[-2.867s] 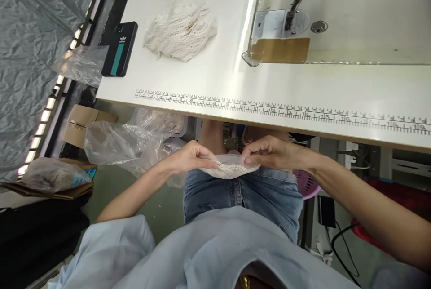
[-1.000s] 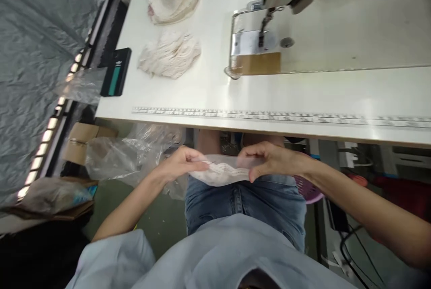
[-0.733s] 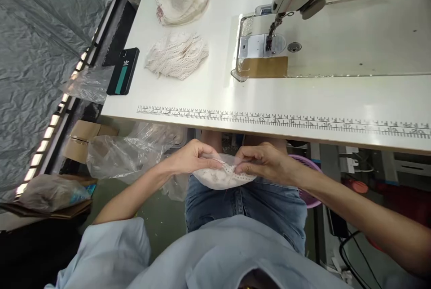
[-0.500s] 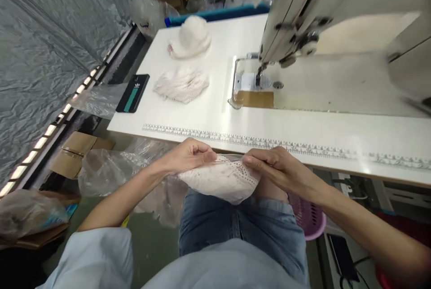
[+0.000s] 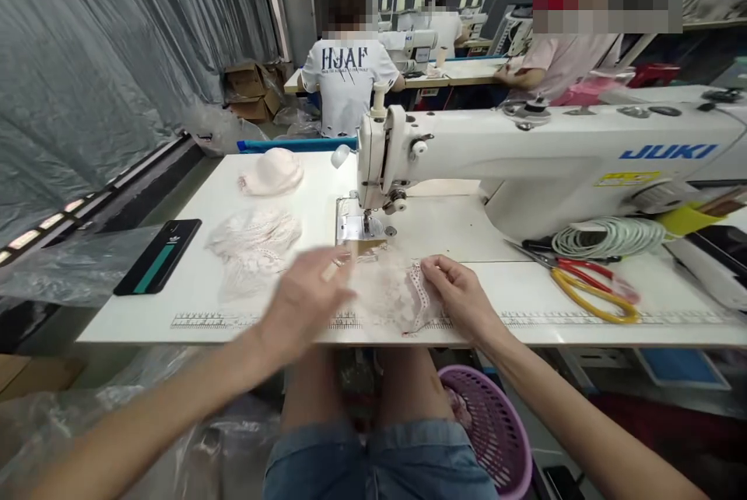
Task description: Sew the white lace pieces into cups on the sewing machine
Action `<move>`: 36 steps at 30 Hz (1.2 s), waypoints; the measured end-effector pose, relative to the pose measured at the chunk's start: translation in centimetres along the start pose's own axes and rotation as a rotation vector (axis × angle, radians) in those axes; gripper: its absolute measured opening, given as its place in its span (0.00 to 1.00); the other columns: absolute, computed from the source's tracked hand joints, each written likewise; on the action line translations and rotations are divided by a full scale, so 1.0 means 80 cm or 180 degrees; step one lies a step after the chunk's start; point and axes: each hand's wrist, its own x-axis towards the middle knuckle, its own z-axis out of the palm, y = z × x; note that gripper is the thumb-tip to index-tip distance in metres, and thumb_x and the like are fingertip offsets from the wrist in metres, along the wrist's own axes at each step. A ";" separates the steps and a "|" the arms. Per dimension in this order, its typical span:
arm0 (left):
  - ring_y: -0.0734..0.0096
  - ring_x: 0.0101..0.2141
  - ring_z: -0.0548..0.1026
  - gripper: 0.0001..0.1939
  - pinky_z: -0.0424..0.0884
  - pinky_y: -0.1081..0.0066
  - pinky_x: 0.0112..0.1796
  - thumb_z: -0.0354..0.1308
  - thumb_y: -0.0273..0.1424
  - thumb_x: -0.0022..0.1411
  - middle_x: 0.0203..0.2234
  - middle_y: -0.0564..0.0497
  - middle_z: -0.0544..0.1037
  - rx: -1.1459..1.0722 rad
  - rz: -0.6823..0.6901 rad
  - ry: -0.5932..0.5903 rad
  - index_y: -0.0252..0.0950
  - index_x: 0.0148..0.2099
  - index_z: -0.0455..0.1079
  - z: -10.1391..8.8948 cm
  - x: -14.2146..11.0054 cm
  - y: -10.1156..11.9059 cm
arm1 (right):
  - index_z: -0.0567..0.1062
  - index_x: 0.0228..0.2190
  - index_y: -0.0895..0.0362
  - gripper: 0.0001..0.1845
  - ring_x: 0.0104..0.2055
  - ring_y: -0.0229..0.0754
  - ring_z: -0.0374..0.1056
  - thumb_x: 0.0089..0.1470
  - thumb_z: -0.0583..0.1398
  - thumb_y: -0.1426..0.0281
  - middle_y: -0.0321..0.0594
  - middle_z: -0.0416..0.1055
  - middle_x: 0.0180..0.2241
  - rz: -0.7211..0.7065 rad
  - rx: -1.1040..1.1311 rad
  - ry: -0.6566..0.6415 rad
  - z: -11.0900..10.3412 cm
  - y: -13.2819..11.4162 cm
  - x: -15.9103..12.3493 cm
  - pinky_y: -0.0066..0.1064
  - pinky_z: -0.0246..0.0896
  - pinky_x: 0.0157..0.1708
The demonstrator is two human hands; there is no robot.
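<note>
A pale pink lace piece (image 5: 382, 294) lies on the table's front part, just before the sewing machine's needle area (image 5: 366, 226). My right hand (image 5: 458, 294) pinches its scalloped right edge between thumb and fingers. At the left side of the lace is my left hand (image 5: 306, 298), smeared by motion, so I cannot make out whether it grips anything. Further left lies a heap of similar lace pieces (image 5: 257, 239), and behind it a rounded pale cup-shaped piece (image 5: 273, 172).
The white JUKI machine (image 5: 542, 146) spans the right. Yellow-handled scissors (image 5: 589, 298), a red-handled tool (image 5: 595, 276) and a coiled cord (image 5: 607, 237) lie beneath it. A phone (image 5: 157, 257) rests at left. A purple basket (image 5: 519, 438) stands below. Co-workers sit beyond.
The lace piece has gone from above my lap up onto the table, near the needle. My hands have moved forward with it, and the view has tilted up.
</note>
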 end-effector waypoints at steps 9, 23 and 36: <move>0.61 0.48 0.72 0.14 0.67 0.61 0.49 0.49 0.21 0.63 0.43 0.43 0.75 -0.0067 0.1042 -0.0382 0.31 0.51 0.65 0.071 -0.029 0.086 | 0.66 0.38 0.55 0.10 0.32 0.44 0.67 0.59 0.53 0.61 0.43 0.71 0.32 -0.0886 -0.1818 0.0254 -0.037 -0.006 -0.049 0.34 0.62 0.31; 0.61 0.54 0.67 0.15 0.62 0.59 0.55 0.48 0.28 0.65 0.51 0.41 0.72 -0.0125 0.0903 -0.0806 0.30 0.53 0.64 0.032 -0.037 0.060 | 0.71 0.37 0.57 0.09 0.33 0.42 0.66 0.61 0.51 0.70 0.44 0.71 0.33 -0.2027 -0.2642 -0.1105 -0.007 0.004 -0.012 0.32 0.62 0.32; 0.65 0.48 0.71 0.13 0.65 0.64 0.47 0.54 0.30 0.63 0.44 0.44 0.76 -0.0418 0.0649 -0.0211 0.30 0.49 0.68 0.067 -0.049 0.059 | 0.70 0.34 0.56 0.07 0.30 0.35 0.63 0.61 0.52 0.70 0.42 0.65 0.38 -0.1856 -0.2073 -0.2144 -0.012 -0.004 0.019 0.26 0.59 0.29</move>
